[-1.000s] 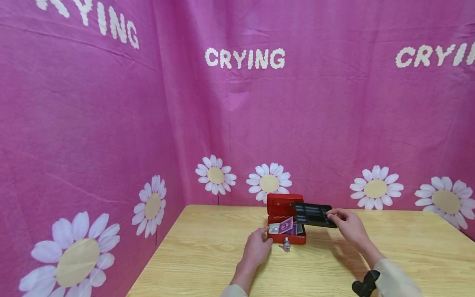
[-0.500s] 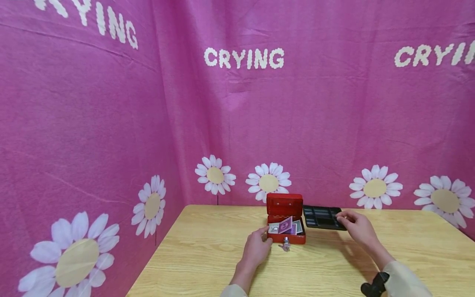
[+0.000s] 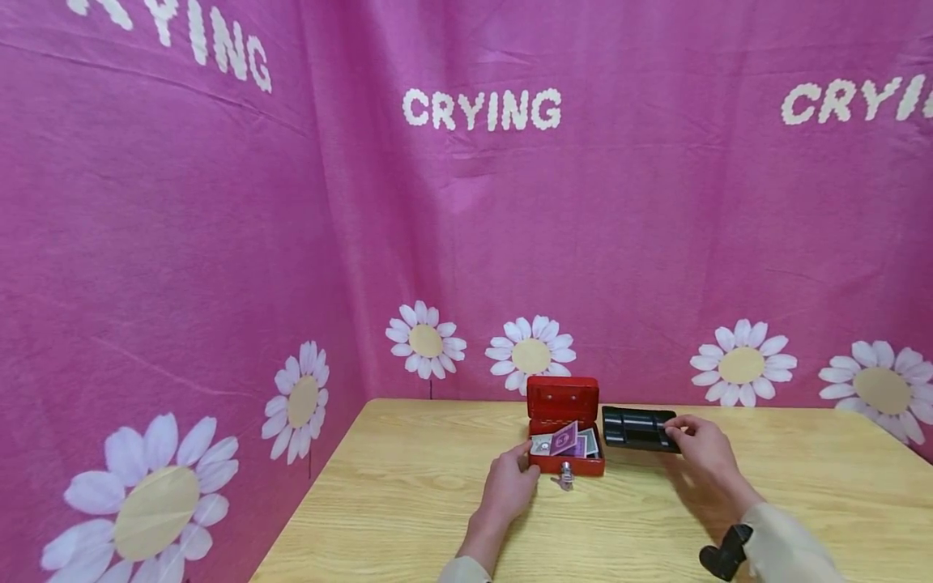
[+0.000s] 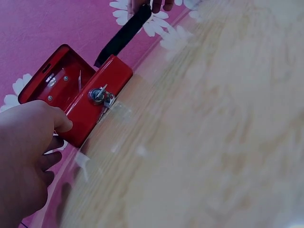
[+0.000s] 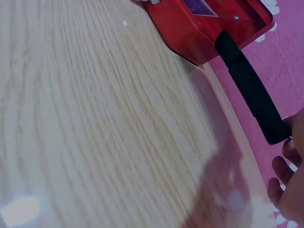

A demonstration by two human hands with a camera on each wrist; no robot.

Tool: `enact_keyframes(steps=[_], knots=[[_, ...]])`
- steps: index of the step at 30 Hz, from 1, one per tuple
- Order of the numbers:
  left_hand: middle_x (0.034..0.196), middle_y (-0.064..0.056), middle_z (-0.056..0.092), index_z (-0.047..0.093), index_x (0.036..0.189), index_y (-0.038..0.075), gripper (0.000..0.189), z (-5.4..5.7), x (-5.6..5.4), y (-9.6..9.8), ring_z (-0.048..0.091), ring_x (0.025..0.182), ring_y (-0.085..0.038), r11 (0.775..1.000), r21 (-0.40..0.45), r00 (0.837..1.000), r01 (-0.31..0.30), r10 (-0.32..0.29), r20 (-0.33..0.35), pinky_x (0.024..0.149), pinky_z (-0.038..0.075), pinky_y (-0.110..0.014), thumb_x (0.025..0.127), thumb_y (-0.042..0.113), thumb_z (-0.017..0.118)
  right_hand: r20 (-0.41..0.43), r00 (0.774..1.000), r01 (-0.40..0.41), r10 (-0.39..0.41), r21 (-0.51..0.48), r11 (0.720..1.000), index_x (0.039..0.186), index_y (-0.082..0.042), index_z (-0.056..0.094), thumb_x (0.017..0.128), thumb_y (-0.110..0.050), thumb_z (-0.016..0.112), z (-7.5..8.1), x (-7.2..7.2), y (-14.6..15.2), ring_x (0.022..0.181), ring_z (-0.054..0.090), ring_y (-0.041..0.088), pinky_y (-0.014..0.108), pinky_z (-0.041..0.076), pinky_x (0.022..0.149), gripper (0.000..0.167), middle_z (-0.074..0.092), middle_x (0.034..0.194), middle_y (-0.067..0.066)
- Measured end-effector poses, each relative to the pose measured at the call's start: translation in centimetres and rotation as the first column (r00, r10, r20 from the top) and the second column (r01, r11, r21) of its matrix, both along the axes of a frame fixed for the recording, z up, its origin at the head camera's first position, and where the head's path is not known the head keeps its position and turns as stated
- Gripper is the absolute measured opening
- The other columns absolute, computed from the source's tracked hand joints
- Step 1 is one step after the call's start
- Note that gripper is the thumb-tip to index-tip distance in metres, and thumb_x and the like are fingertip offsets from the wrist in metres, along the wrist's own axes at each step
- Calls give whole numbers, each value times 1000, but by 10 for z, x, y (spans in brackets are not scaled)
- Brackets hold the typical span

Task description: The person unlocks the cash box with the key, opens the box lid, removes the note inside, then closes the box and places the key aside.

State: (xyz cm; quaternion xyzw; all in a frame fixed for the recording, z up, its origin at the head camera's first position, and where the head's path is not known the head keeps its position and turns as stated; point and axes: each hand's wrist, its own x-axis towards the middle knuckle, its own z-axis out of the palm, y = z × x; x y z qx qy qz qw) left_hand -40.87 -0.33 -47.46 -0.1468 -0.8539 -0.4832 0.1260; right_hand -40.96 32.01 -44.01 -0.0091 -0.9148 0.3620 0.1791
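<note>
A small red cash box stands on the table with its lid raised. Inside lie several paper notes, a purple one tilted on top. Keys hang from the lock on its front. My left hand holds the box's left front corner; in the left wrist view the thumb lies on the front face and the index fingertip is hidden. Just right of the box, a black compartment tray hangs tilted above the table. My right hand pinches its right end between thumb and fingers.
The wooden table runs back to a pink curtain printed with daisies and lettering. Another curtain side borders the table on the left. A black strap device sits on the right wrist.
The tray has moved right from over the box to beside it, and its tilt has changed. More notes show inside. My left hand has stayed at the box.
</note>
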Motion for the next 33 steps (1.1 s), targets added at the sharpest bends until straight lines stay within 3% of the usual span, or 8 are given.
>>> enact_keyframes(steps=[6, 13, 20, 28, 33], knots=[[105, -13, 76, 60, 135, -1, 46, 0, 0, -2, 68, 96, -16, 1000, 12, 1000, 7, -8, 17, 86, 56, -37, 89, 4, 62, 56, 998, 19, -18, -29, 999, 110, 2, 65, 99, -13, 48, -2, -5, -2, 74, 51, 22, 30, 38, 63, 25, 58, 81, 11], [108, -14, 75, 60, 134, -2, 46, -1, 1, 0, 68, 101, -19, 999, 36, 1000, 0, -1, 18, 89, 56, -40, 88, 3, 63, 76, 996, 43, -45, 31, 999, 112, -1, 67, 100, -17, 50, -2, -8, 3, 83, 55, 29, 30, 38, 66, 26, 65, 98, 20], [115, -12, 73, 59, 136, 0, 45, -3, -1, 5, 66, 106, -17, 999, 47, 997, 6, -10, 71, 94, 56, -41, 92, 6, 63, 130, 990, 62, -63, 17, 998, 117, -1, 65, 101, -20, 49, -10, -6, 12, 69, 53, 22, 30, 36, 58, 30, 60, 78, 8], [118, -13, 72, 59, 136, 0, 46, -1, -1, 5, 65, 107, -18, 999, 49, 997, -4, 0, 81, 94, 55, -42, 91, 7, 63, 172, 975, 132, -137, 42, 990, 121, -7, 67, 101, -28, 50, -12, -7, 12, 88, 50, 35, 34, 31, 61, 34, 63, 114, 25], [121, -14, 71, 58, 137, 0, 46, 1, -1, 2, 65, 110, -19, 999, 45, 997, -2, -2, 80, 95, 55, -43, 91, 6, 63, 198, 970, 136, -140, 37, 990, 124, -7, 66, 102, -31, 49, -12, -10, 11, 102, 53, 45, 41, 38, 68, 37, 57, 131, 30]])
